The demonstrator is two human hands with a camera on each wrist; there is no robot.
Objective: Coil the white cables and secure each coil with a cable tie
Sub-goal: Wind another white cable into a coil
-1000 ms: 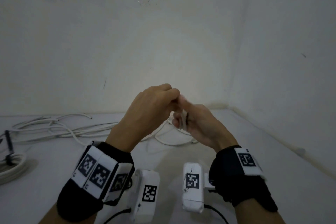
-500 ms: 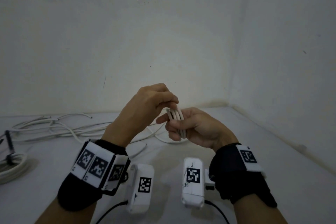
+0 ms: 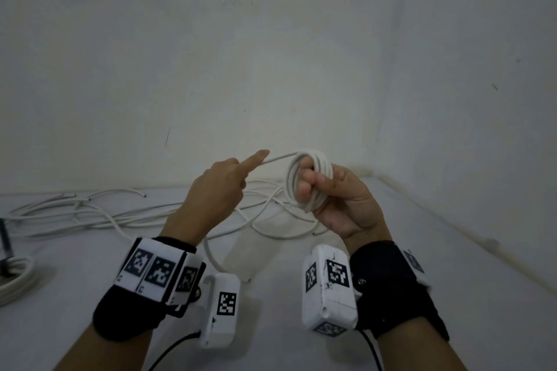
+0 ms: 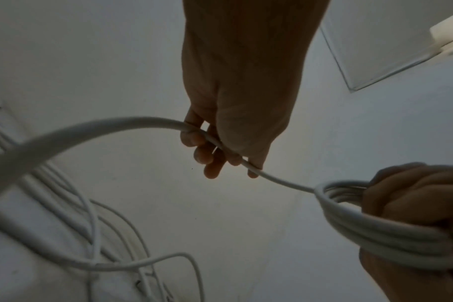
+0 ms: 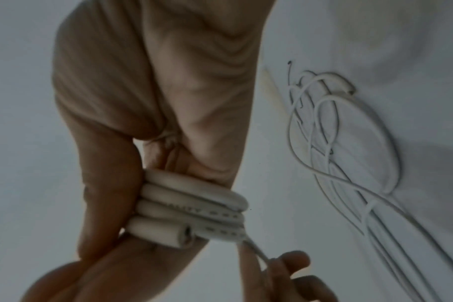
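Observation:
My right hand (image 3: 313,182) is raised above the table and grips a small coil of white cable (image 3: 324,164) of several turns, fingers through the loop and thumb on its outside. The coil (image 5: 189,206) shows a cut end near the thumb. A taut strand of the same cable (image 3: 280,156) runs left from the coil's top to my left hand (image 3: 251,164), which pinches it with the index finger stretched along it. In the left wrist view the strand (image 4: 272,179) passes through the left hand's fingers (image 4: 207,155) and arcs down toward the table.
Several loose white cables (image 3: 99,211) lie tangled across the back of the white table (image 3: 271,340), reaching under my hands. A finished coil (image 3: 18,283) with a dark strip (image 3: 5,242) lies at the far left. Walls close the back and right sides.
My hands have drawn apart. The left hand moved left with a strand pulled taut, and the right hand turned so that the coil's loop now faces me.

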